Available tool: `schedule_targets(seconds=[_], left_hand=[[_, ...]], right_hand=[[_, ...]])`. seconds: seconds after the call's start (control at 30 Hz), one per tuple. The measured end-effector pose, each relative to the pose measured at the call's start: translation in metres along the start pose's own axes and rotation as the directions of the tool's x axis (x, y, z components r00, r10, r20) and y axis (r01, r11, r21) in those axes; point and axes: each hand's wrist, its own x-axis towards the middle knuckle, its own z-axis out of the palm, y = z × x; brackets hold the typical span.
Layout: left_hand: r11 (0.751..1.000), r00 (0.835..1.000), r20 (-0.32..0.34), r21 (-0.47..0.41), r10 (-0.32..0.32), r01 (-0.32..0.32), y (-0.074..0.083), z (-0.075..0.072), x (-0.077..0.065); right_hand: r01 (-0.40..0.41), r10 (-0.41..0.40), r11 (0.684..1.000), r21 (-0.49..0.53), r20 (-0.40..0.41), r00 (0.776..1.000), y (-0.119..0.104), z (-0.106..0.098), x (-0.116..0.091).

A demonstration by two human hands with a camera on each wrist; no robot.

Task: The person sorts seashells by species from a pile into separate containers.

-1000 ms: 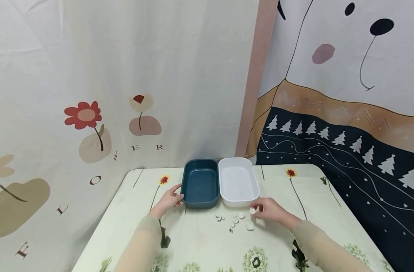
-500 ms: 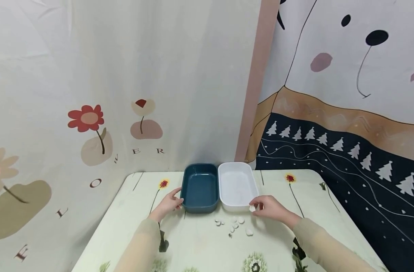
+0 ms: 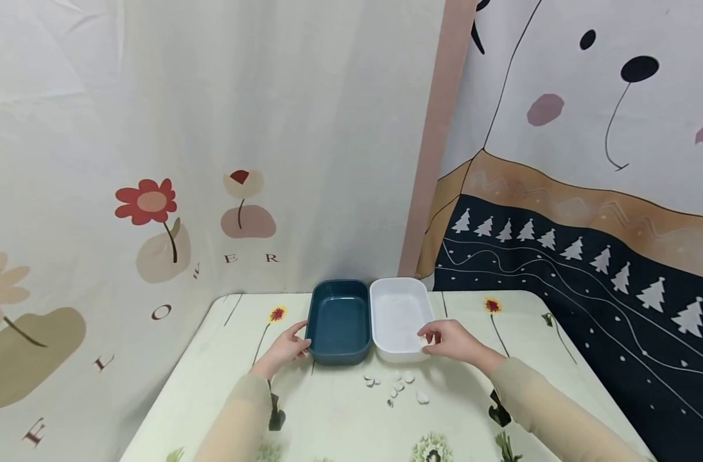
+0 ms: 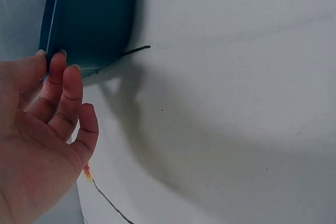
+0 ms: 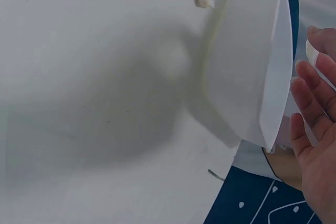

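My left hand [image 3: 287, 348] grips the left rim of a dark teal rectangular dish [image 3: 341, 324], thumb on the rim and fingers against its outer side in the left wrist view. Beside it, almost touching, stands a white rectangular dish [image 3: 400, 314]. Above the white dish's near right corner, my right hand [image 3: 452, 340] pinches a small white piece, apparently a garlic clove [image 5: 311, 53], between thumb and fingertips. Several similar loose cloves [image 3: 407, 377] lie on the table in front of the dishes; some show at the top of the right wrist view.
A pale flower-printed cloth covers the table [image 3: 339, 430]. Close behind the dishes hangs a light curtain [image 3: 328, 160]. On the right hangs a dark cloth with printed trees [image 3: 559, 269].
My right hand has lifted the clove from beside the white dish's near right corner to over its rim. The left hand keeps its grip on the teal dish. The head view has tilted slightly.
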Motion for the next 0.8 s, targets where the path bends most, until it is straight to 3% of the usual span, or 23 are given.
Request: schedule_targets(seconds=[0.23,0.47,0.8], left_hand=[[1.000,1.000,0.013,0.000,0.012,-0.012,0.001,-0.002,0.001],[1.000,1.000,0.010,-0.016,0.025,-0.025,0.000,-0.001,0.003],[1.000,1.000,0.008,-0.017,0.022,-0.021,0.000,-0.001,0.001]], right_hand=[[0.014,-0.014,1.000,0.004,0.000,1.000,-0.006,-0.004,0.013],[-0.029,0.029,1.000,0.007,0.020,0.999,-0.012,-0.009,0.024],[0.034,-0.034,0.999,-0.005,0.004,0.999,-0.015,-0.008,0.039]])
